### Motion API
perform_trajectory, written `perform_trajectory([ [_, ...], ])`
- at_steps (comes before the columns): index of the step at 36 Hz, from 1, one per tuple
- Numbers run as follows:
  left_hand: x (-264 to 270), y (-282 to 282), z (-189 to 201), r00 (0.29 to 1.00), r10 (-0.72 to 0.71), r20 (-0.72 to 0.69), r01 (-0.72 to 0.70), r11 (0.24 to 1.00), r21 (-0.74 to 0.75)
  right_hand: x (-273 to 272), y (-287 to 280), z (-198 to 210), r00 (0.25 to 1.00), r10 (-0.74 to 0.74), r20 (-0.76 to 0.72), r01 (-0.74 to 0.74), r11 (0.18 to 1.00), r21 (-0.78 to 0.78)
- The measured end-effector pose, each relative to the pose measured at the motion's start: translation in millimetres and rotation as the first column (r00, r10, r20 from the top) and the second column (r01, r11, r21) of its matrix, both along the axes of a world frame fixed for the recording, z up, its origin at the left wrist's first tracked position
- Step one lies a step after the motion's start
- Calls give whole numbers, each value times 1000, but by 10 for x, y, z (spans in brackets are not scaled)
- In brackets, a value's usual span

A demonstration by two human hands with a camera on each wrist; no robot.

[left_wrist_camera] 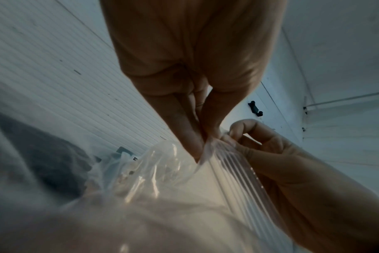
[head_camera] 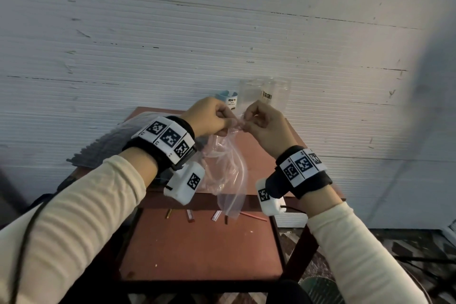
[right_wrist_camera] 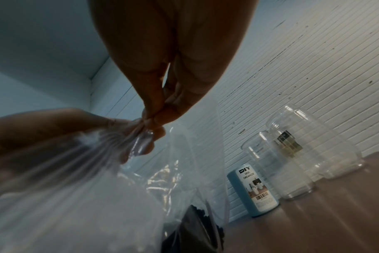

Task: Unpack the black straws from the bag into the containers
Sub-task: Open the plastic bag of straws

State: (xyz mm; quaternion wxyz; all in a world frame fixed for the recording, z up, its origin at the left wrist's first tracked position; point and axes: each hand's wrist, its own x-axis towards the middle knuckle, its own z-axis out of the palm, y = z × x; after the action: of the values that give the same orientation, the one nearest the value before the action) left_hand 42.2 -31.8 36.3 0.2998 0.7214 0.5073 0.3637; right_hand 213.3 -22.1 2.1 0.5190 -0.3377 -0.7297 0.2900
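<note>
A clear plastic zip bag (head_camera: 227,175) hangs above the red-brown table (head_camera: 266,150). My left hand (head_camera: 228,123) and right hand (head_camera: 246,126) both pinch its top edge, fingertips almost touching. The left wrist view shows my left hand (left_wrist_camera: 202,145) nipping the bag (left_wrist_camera: 206,196) beside my right hand (left_wrist_camera: 234,137). In the right wrist view my right hand (right_wrist_camera: 150,119) pinches the crumpled film (right_wrist_camera: 119,171). A dark bundle of black straws (right_wrist_camera: 190,227) lies low, behind the bag; in the head view it is a ridged grey mass (head_camera: 103,148) on the table's left. A blue desk organizer (right_wrist_camera: 253,190) and two clear containers (right_wrist_camera: 277,167) (right_wrist_camera: 318,143) stand by the wall.
A white ribbed wall (head_camera: 222,32) rises right behind the containers. On the table's lower shelf (head_camera: 202,249) lie several small scraps (head_camera: 190,216) and a thin red stick (head_camera: 254,216). A black cable (head_camera: 24,242) runs along my left sleeve.
</note>
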Motion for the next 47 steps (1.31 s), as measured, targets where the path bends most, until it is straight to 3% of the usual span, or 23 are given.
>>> perform_trajectory([
  [5,-44,-23,-40,993,19,114,-11,997,-72,-24,35,-42,998,-19,51,19,1000,14],
  [10,-72,12,-79,984,103,146,-96,994,-51,-98,44,-33,997,-42,62,39,998,49],
  [22,-96,10,-172,955,287,-79,-266,942,207,-285,57,-21,988,-98,120,93,994,52],
  [27,-134,-10,-170,970,239,-42,-226,954,196,-319,24,-40,985,-143,100,135,987,85],
  [33,-161,-52,-150,983,153,101,-161,984,81,-323,-25,-66,994,-50,98,50,999,5],
  [47,-142,-101,-204,977,89,191,-91,996,0,-220,-56,-66,990,-31,139,33,999,-8],
])
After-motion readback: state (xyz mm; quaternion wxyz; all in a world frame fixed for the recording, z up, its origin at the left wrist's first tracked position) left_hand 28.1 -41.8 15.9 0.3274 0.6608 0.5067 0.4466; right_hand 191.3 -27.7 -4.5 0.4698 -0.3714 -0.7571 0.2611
